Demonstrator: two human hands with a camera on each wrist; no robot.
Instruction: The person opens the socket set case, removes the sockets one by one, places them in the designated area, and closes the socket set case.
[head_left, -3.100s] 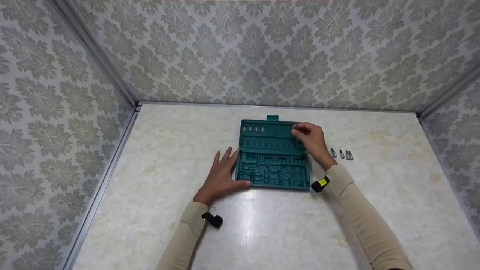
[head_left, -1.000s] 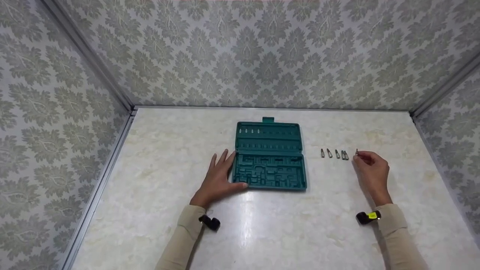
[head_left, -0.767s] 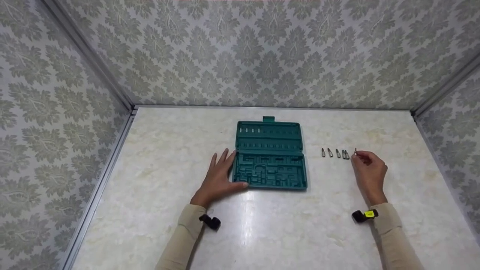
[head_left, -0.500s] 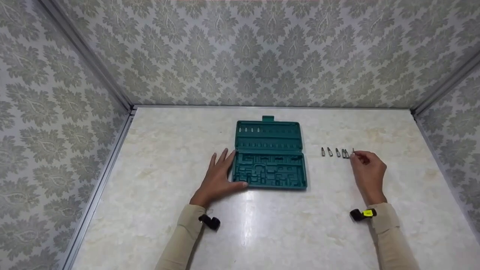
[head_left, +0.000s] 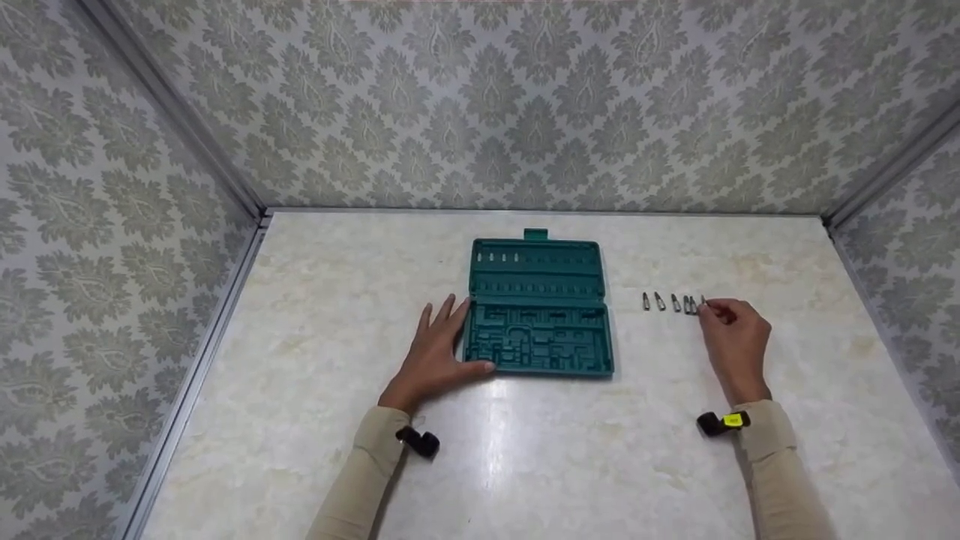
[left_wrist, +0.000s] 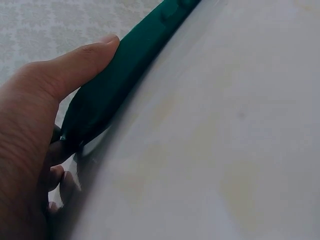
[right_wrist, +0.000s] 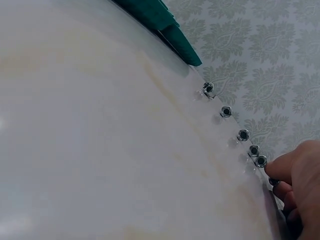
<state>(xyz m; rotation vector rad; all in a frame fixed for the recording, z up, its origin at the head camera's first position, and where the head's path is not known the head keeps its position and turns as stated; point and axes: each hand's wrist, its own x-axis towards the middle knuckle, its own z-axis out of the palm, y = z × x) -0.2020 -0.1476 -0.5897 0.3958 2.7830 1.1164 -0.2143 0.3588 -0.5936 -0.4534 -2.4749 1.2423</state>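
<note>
My right hand (head_left: 736, 341) pinches a small metal screwdriver bit (head_left: 703, 301) between thumb and fingertips, at the right end of a row of screwdriver bits (head_left: 660, 301) on the table. In the right wrist view the hexagonal ends of these screwdriver bits (right_wrist: 226, 111) face the camera, and two lie side by side near my thumb. A green plastic bit case (head_left: 540, 337) lies opened out flat. My left hand (head_left: 435, 360) rests against its left side, fingers spread, with the thumb on the front edge. The left wrist view shows that thumb touching the green case (left_wrist: 115, 75).
Several small silver pieces (head_left: 491, 257) sit in the top left slots of the case's upper half. The other moulded slots are green. A pale marbled table (head_left: 337, 300) carries everything. Patterned wall panels (head_left: 487, 112) stand behind and at both sides.
From the case's upper half my right hand has gone right to the row of bits, then shifted slightly left with the pinched bit. One more bit lies at the row's left. My left hand stays.
</note>
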